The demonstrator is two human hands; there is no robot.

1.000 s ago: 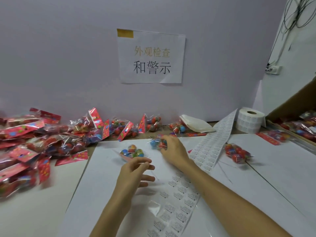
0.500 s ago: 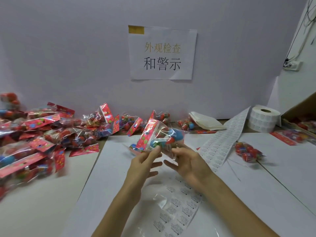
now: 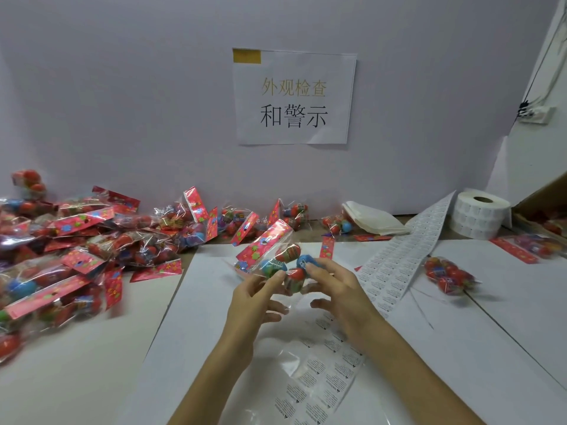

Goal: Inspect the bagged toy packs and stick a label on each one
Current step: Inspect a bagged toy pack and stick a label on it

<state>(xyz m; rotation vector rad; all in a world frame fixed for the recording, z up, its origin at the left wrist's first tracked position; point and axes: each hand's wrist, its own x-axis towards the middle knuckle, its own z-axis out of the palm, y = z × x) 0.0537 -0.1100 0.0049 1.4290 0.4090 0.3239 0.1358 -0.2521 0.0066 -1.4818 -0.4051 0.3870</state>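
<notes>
A clear bagged toy pack (image 3: 283, 260) with a red flowered header card and red and blue balls inside hangs above the white paper in the middle. My left hand (image 3: 254, 297) pinches its lower left side. From the right, my right hand (image 3: 337, 291) grips it with fingertips on the balls. Below my hands a strip of printed labels (image 3: 325, 372) runs across the paper towards the back right. Another pack (image 3: 446, 276) lies alone to the right.
A big heap of toy packs (image 3: 76, 250) covers the left of the table and runs along the wall. A white label roll (image 3: 480, 214) stands back right beside a cardboard box (image 3: 549, 207). Folded white bags (image 3: 372, 220) lie near the wall.
My right hand picked a pack off the table near the wall and brought it closer. My left hand rose to take its other side, and both hands now hold it slightly lower.
</notes>
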